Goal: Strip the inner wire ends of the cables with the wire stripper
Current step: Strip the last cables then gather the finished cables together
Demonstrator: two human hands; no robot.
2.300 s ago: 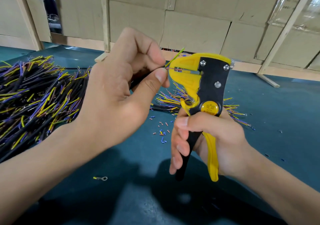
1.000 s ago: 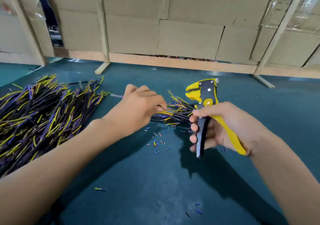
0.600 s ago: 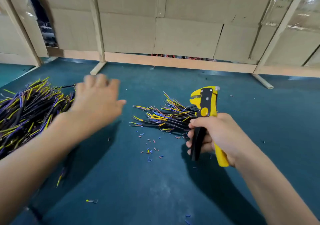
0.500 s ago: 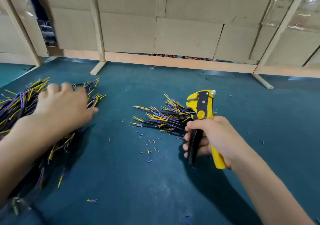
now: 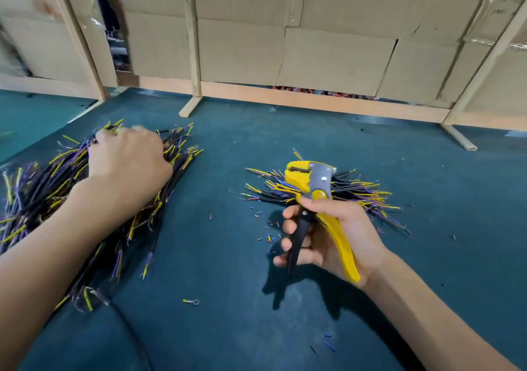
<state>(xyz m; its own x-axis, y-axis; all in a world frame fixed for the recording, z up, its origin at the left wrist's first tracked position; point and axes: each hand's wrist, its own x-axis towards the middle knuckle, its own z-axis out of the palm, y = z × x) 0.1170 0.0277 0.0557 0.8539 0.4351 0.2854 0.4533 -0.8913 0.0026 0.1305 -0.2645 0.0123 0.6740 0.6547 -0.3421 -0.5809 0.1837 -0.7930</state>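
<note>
Left hand (image 5: 125, 156) down at ten o'clock on the big heap of unstripped cables (image 5: 42, 188), fingertips hidden among the strands, grip impossible to tell. Right hand (image 5: 328, 236) at four o'clock clasping the wire stripper (image 5: 316, 199) upright, handles apart, over the smaller pile (image 5: 356, 193) at two o'clock. Risk ahead: tangled strands dragging several cables up together, or spilling the heap across the green mat (image 5: 228, 256).
</note>
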